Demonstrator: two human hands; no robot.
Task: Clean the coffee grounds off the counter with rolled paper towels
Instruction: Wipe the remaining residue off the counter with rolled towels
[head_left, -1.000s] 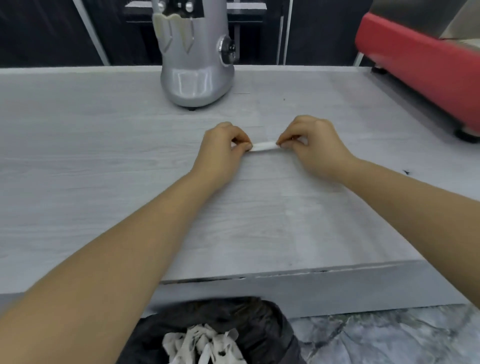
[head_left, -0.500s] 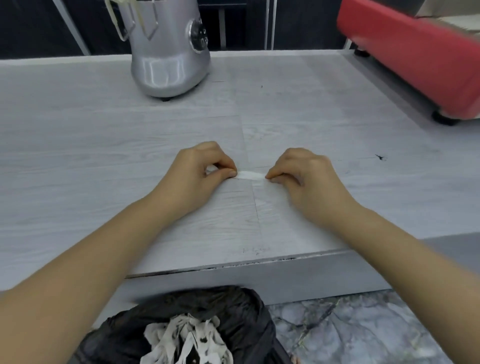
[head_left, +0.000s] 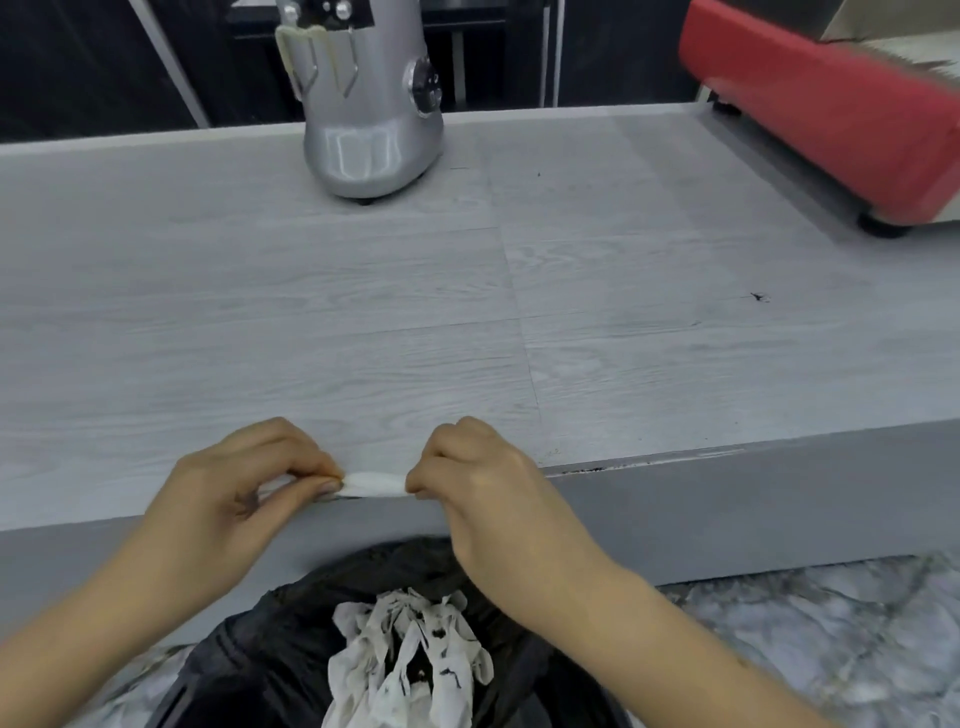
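A small white rolled paper towel (head_left: 375, 484) lies along the front edge of the grey wood-grain counter (head_left: 363, 322). My left hand (head_left: 244, 493) pinches its left end and my right hand (head_left: 483, 488) pinches its right end. Dark coffee grounds (head_left: 587, 470) line the counter's front edge just right of my right hand. A small dark speck of grounds (head_left: 759, 297) sits farther right on the counter. Directly below my hands stands a black bin bag (head_left: 322, 654) holding crumpled, stained paper towels (head_left: 410, 660).
A silver grinder (head_left: 371, 98) stands at the back of the counter. A red machine (head_left: 826, 98) sits at the right on black feet. The floor (head_left: 805, 634) below is grey marble.
Both hands have dragged the rolled towel toward me, from the middle of the counter to its front edge above the bin.
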